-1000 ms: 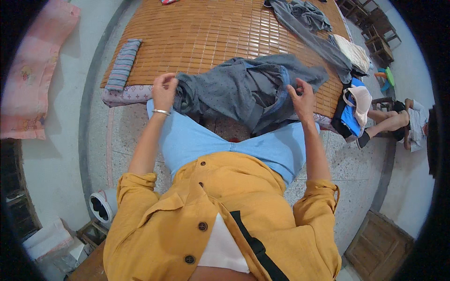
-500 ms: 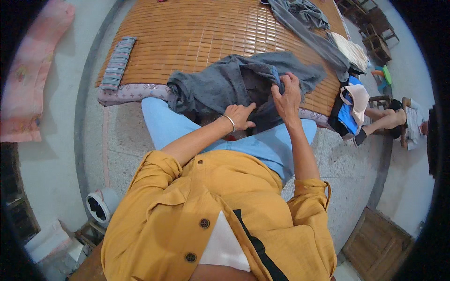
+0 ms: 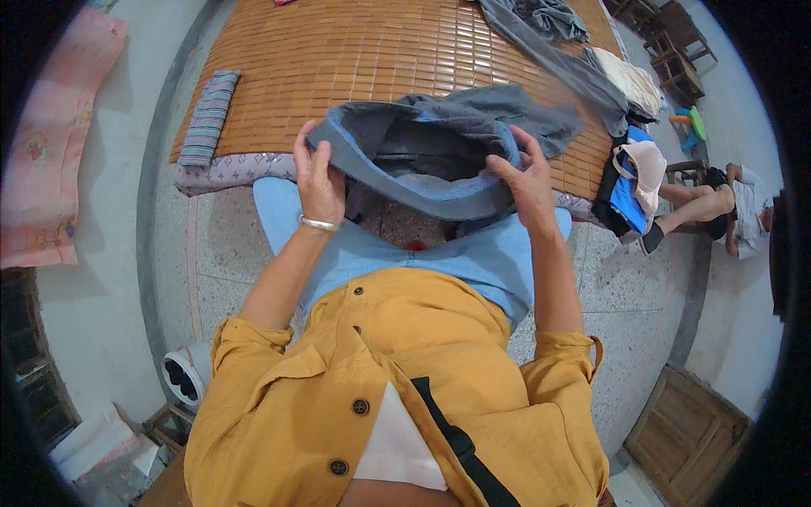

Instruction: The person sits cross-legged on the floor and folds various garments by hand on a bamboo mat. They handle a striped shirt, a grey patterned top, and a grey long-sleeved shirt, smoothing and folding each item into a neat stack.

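Left hand (image 3: 323, 186): swung from the middle out to the left since half a second ago; now pinching the left end of the blue-edged band (image 3: 397, 186) between thumb and fingers.
Yellow shirt (image 3: 422, 325): closest of all, with long sleeves rolled up.
Light blue trousers (image 3: 372, 262): just past the shirt, with knees wide apart.
Right hand (image 3: 530, 182): pinching the right end of the same band.
Gray clothing (image 3: 414, 156): stretched between both hands, pulled open like a big mouth; front part over the knees, back part lying on the bed mat (image 3: 355, 72).
Striped pillow (image 3: 209, 118): small, on the mat's near left corner.
Beige bra (image 3: 649, 173): on a blue and black pile (image 3: 625, 203) at the bed's right edge.
Cream cloth (image 3: 627, 82): farther back, beside long gray clothes (image 3: 566, 63).
Other person (image 3: 705, 201): off to the right past the pile, with bare legs.
Wooden furniture (image 3: 676, 72): brown, far back on the right.
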